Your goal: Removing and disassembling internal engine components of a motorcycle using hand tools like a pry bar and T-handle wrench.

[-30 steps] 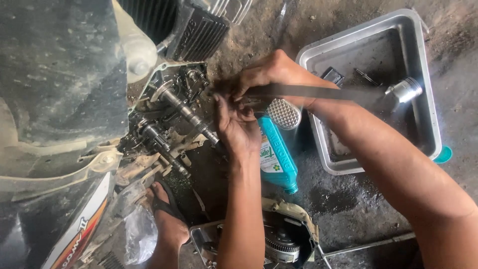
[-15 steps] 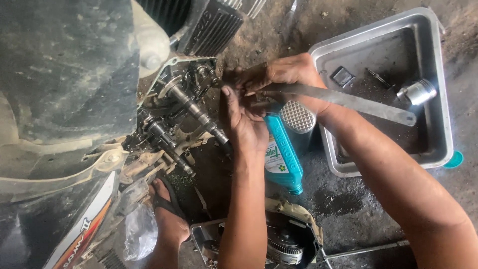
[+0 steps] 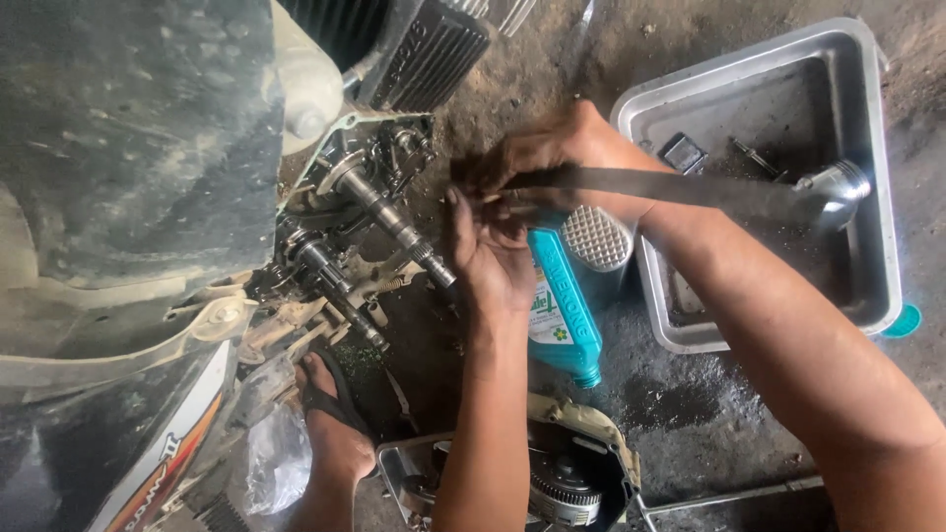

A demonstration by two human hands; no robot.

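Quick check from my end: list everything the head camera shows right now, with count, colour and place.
Motorcycle engine: one, grey, casing off, shafts exposed, left of centre.
Oil bottle: one, teal, lying on the ground under the hands.
Metal tray: one, silver, upper right, small parts inside.
Long flat tool: one, dark metal, crossing above the tray's near edge.
Clutch cover with gear: one, grey, bottom centre.
Plastic bag: one, clear, lower left.
Foot in sandal: one, black strap, below the engine.
Left hand: beside the shafts, fingers on the tool's end.
Right hand: gripping the tool.
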